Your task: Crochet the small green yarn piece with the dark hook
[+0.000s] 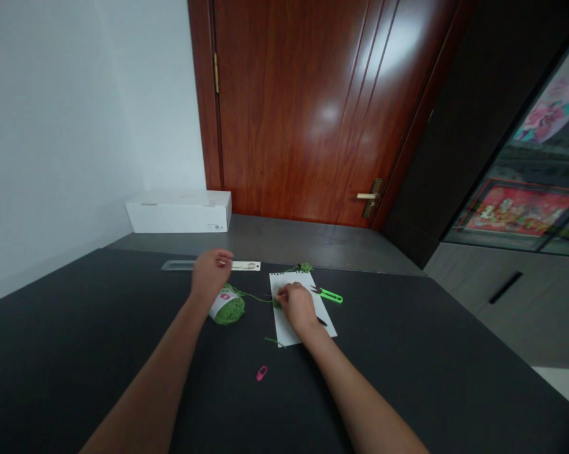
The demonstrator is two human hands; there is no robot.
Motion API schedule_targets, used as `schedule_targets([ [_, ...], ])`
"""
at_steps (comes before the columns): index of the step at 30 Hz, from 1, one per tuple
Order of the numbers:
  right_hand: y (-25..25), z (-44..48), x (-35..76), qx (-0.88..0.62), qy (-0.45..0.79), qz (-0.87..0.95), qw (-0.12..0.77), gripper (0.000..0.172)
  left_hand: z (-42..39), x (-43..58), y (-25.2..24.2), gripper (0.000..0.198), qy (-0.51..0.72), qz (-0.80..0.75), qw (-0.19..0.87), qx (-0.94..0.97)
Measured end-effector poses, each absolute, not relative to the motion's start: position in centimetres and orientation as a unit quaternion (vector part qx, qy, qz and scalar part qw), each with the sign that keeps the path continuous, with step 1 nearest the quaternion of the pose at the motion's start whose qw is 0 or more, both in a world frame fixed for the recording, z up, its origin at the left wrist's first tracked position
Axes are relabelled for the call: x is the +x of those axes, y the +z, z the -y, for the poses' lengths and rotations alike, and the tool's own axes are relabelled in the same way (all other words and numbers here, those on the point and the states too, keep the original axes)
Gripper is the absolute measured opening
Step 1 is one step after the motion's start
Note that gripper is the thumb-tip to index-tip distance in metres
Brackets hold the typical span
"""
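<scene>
Dim, even indoor light, with white glare patches high on the glossy door (pixel 329 113) and only faint shadows on the dark table (pixel 76 353); wide-angle distortion leans the wall (pixel 62 126) and cabinet (pixel 474 126) at the edges, and detail looks soft throughout, the right hand (pixel 298 309) slightly blurred

A white cardboard box (pixel 178 212) sits left of the wooden door (pixel 298 107), a glass-fronted cabinet (pixel 516 208) right of it.
</scene>
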State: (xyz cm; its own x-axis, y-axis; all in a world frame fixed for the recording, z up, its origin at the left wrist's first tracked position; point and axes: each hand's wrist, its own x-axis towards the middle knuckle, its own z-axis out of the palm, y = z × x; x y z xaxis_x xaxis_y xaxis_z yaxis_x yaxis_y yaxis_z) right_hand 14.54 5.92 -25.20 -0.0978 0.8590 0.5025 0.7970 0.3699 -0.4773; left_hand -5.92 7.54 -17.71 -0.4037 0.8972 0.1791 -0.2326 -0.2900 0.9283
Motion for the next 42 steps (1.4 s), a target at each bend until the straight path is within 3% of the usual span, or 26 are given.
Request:
schedule_targets([
  [7, -25.1, -5.8, 14.5, -0.567, 0.025, 0.748, 0.345, 0.010, -6.9, -1.6, -20.6, 0.030, 0.454, -0.531, 0.456, 0.552],
  [13, -25.2, -5.7, 14.2, -0.581, 0.047, 0.722, 0.372, 0.009, -7.0, -1.5, -21.6, 0.031, 0.374, -0.541, 0.460, 0.597],
  [25, -24.6, -6.0, 14.2, -0.497, 0.235, 0.627, 0.552, 0.019, -5.7, -0.1, -21.1, 0.020, 0.458, -0.447, 0.568, 0.518],
  [30, -23.6, -5.5, 14.0, -0.426, 0.337, 0.572, 0.615, 0.027, -5.1, 0.3, -19.8, 0.035, 0.530, -0.388, 0.603, 0.453],
  [36, -22.0, -4.7, 13.5, -0.327, 0.495, 0.492, 0.637, 0.042, -4.2, 0.6, -18.2, 0.035, 0.555, -0.321, 0.629, 0.439],
  [42, -19.4, -3.3, 13.8, -0.245, 0.584, 0.437, 0.639, 0.042, -2.3, 0.7, -15.6, 0.029, 0.554, -0.267, 0.623, 0.484],
])
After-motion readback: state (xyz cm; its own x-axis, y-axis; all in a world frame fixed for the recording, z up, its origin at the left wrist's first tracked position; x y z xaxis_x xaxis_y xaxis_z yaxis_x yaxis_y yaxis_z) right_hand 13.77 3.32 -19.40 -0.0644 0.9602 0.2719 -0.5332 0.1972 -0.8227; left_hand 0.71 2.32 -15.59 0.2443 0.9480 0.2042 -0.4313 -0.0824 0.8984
